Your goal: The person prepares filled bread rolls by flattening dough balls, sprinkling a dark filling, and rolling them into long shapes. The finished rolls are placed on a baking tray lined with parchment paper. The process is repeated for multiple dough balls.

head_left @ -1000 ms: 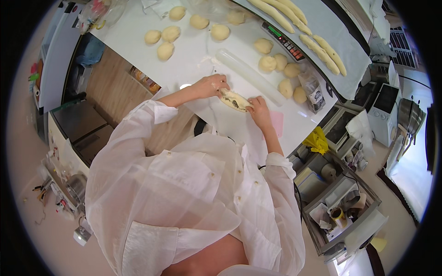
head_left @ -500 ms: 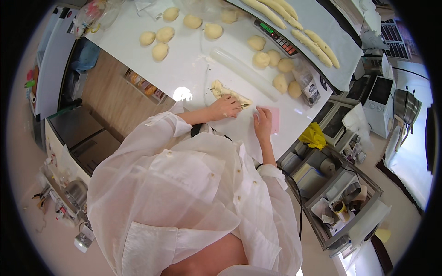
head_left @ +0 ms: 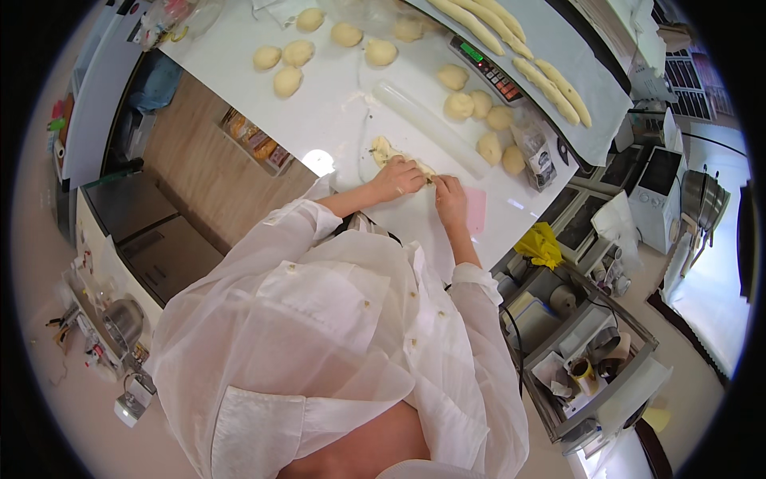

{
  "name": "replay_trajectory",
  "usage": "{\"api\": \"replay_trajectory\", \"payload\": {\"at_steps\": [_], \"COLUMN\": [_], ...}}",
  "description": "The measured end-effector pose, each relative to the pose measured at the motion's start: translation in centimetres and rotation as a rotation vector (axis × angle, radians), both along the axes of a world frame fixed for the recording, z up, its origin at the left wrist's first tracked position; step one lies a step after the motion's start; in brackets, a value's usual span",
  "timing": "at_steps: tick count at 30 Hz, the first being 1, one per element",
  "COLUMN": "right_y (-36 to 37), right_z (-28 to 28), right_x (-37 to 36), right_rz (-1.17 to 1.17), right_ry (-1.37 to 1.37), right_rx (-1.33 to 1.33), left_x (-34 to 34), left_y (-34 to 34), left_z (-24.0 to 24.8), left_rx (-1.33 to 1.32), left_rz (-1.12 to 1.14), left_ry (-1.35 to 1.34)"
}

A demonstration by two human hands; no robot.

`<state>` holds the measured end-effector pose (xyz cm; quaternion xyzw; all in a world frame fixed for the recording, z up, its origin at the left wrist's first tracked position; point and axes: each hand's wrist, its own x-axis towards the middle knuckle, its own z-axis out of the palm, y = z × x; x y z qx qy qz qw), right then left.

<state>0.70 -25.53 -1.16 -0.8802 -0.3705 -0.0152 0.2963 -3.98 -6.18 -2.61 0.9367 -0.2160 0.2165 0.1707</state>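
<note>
A filled strip of dough (head_left: 381, 149) with dark bits in it lies on the white table near its front edge. My left hand (head_left: 397, 179) rests over its middle, fingers curled on the dough. With fingertips pressed together, my right hand (head_left: 452, 199) pinches the strip's right end, close beside the left fingers. The hands hide much of the strip. Just right of my right hand lies a pink dough scraper (head_left: 475, 209). Beyond the hands a long translucent rolling pin (head_left: 427, 128) lies slantwise.
Several dough balls (head_left: 381, 53) sit on the white table (head_left: 335, 112). A digital scale (head_left: 487, 72) stands near a tray (head_left: 594, 100) of long dough strips (head_left: 550, 88). A clear bag (head_left: 535, 156) lies at the right edge. A cart (head_left: 586, 351) stands lower right.
My right hand has moved left from beside the scraper onto the dough's end and closed its fingers there. The left hand stays on the strip. The view has shifted slightly.
</note>
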Motion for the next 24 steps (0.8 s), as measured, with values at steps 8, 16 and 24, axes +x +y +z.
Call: {"api": "replay_trajectory", "payload": {"at_steps": [8, 16, 24], "right_y": [1.6, 0.9, 1.6], "right_z": [0.1, -1.1, -0.4], "right_x": [-1.0, 0.0, 1.5], "right_rz": [-0.084, -0.141, -0.321], "right_ry": [-0.098, 0.160, 0.570], "right_rx": [0.117, 0.185, 0.169], "left_x": [0.4, 1.1, 0.5], "left_y": [-0.7, -0.3, 1.5], "left_z": [0.3, 1.0, 1.0], "left_rx": [-0.234, -0.358, -0.178], "left_rz": [0.170, 0.203, 0.064], "left_ry": [0.145, 0.292, 0.269]}}
